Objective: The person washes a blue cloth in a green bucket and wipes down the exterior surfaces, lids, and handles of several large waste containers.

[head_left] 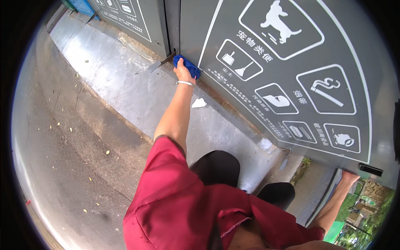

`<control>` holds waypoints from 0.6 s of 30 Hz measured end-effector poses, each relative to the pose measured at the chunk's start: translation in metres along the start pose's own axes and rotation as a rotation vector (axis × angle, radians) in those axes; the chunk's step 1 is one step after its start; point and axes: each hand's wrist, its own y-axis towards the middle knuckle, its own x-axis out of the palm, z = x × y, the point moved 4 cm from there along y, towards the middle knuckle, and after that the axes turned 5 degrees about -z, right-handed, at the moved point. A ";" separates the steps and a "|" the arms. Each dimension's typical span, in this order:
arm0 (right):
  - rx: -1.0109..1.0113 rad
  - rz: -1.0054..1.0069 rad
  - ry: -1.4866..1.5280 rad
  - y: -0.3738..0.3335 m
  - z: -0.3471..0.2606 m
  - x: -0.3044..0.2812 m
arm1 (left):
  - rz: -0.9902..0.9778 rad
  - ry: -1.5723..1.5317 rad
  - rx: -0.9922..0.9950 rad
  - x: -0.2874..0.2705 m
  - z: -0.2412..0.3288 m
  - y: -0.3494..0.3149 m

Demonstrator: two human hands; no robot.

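My left hand (183, 74), with a white band at the wrist, is closed on a bunched blue cloth (192, 70). It presses the cloth against the lower left corner of a large grey bin panel (266, 50) with white pictograms. My right hand (349, 177) is far to the right, against the side edge of the same bin, below a dark slot (370, 170). Its fingers are hidden behind the edge.
A second grey bin (129, 21) stands to the left, past a narrow gap. Small metal tabs (154, 66) stick out at the base. A scrap of white paper (199, 103) lies on the metal platform (125, 87). Concrete ground (79, 137) with scattered leaves lies lower left.
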 end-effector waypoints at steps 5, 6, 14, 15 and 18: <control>0.025 -0.037 -0.050 -0.019 0.004 0.019 | -0.247 -0.072 0.451 0.054 0.029 -0.084; 0.015 -0.004 -0.055 -0.026 0.008 0.029 | -0.284 -0.058 0.603 0.064 0.043 -0.100; -0.048 0.066 -0.105 -0.051 0.008 0.065 | -0.165 0.255 1.094 0.099 0.094 -0.147; -0.056 0.093 -0.107 -0.059 0.010 0.078 | -0.068 0.287 1.102 0.085 0.068 -0.125; -0.064 0.156 -0.103 -0.074 0.017 0.095 | 0.114 0.379 1.036 0.042 -0.034 -0.101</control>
